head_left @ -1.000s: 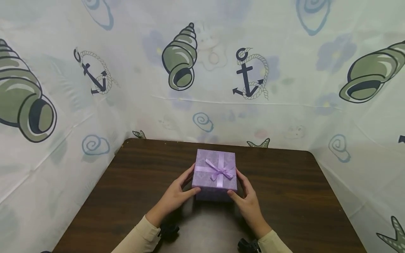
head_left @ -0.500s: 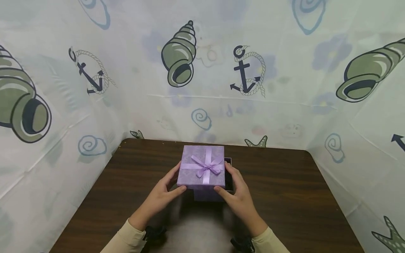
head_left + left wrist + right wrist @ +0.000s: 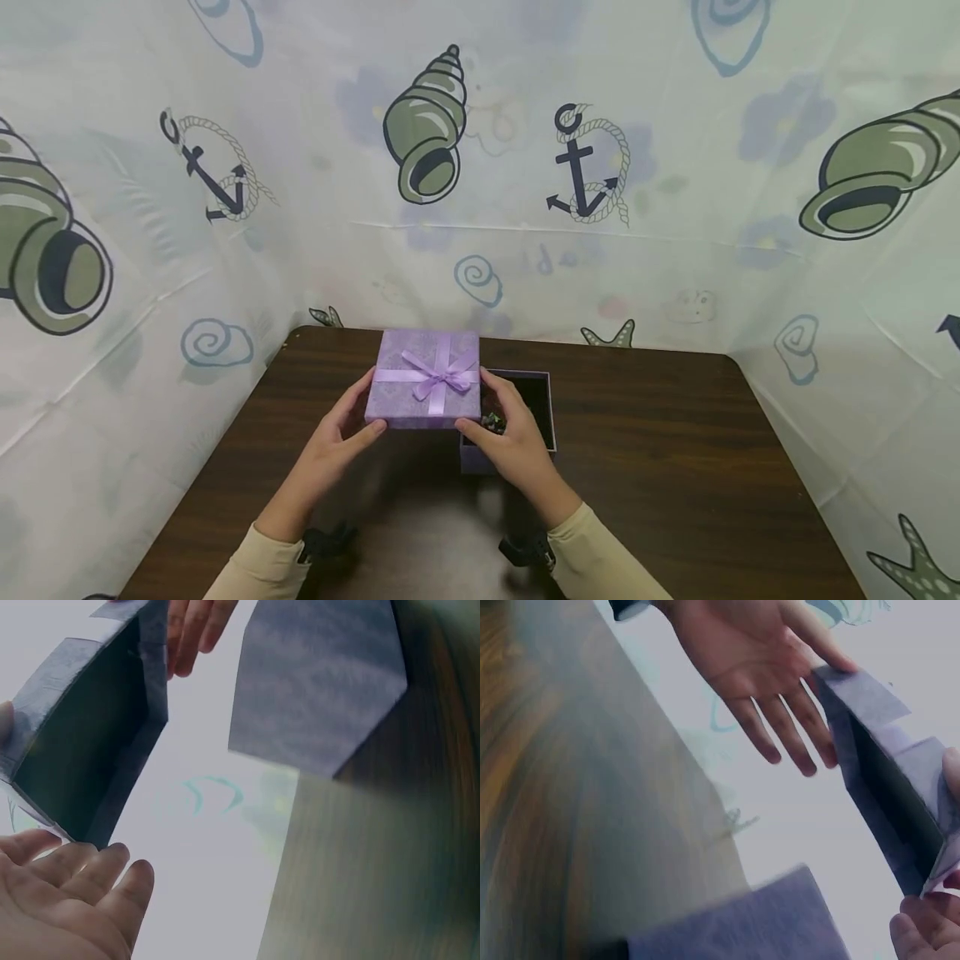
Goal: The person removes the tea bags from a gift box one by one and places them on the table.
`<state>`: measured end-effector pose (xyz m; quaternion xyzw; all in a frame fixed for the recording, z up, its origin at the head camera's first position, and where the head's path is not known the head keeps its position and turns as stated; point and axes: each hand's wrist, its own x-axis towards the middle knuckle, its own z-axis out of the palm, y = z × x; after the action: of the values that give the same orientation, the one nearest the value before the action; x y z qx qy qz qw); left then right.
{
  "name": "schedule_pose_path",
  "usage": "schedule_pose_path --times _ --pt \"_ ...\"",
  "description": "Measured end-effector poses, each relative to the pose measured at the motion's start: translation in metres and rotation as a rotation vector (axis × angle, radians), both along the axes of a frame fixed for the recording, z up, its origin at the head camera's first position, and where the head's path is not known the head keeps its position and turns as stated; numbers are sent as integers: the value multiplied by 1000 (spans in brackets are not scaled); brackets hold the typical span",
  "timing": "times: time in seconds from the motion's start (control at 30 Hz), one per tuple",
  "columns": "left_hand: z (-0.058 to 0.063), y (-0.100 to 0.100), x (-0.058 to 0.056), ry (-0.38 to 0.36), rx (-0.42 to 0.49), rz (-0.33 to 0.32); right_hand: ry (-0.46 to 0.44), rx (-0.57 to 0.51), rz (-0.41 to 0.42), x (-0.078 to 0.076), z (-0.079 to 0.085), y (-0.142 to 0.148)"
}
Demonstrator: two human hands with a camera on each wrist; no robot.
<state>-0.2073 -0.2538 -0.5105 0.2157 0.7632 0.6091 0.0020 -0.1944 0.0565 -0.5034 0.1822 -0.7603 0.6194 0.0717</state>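
A square lilac gift-box lid (image 3: pixel 408 400) with a ribbon bow hangs above the table, left of its box. My left hand (image 3: pixel 326 450) grips the lid's left edge, thumb at the near corner. At the opposite edge my right hand (image 3: pixel 521 442) pinches it, passing over the box. The lid's dark hollow underside (image 3: pixel 90 727) shows in the left wrist view. Uncovered, the purple box (image 3: pixel 476 458) stands on the table, dark inside. Something small, green and mottled (image 3: pixel 492 422) shows within it, partly hidden by my right hand. The box's outer wall (image 3: pixel 742 922) appears in the right wrist view.
The dark wood-grain table (image 3: pixel 675 483) has rounded far corners. A pale cloth (image 3: pixel 510 183) printed with shells and anchors hangs round its back and sides. Black wrist straps (image 3: pixel 326 542) sit at both cuffs.
Both hands have lifted the lid off the box and carried it left. The box has stayed on the table, and its dark inside has come into view.
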Motion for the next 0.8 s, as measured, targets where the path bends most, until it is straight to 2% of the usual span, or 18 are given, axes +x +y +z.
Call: schedule_pose_path --times 0.3,0.47,0.57,0.7,0.8 --pt "1 -35 -6 1 108 30 -105 -44 92 -14 5 -40" --pt "0 -43 -6 -18 182 63 -155 -160 157 -17 9 -61" --pt "-4 -47 -6 -37 243 38 -181 -250 193 -17 9 -72" --pt "-14 -52 -13 -47 322 -26 -226 -346 227 -16 6 -82" --pt "-22 -57 -20 -67 316 -52 -281 -387 252 -16 1 -84"
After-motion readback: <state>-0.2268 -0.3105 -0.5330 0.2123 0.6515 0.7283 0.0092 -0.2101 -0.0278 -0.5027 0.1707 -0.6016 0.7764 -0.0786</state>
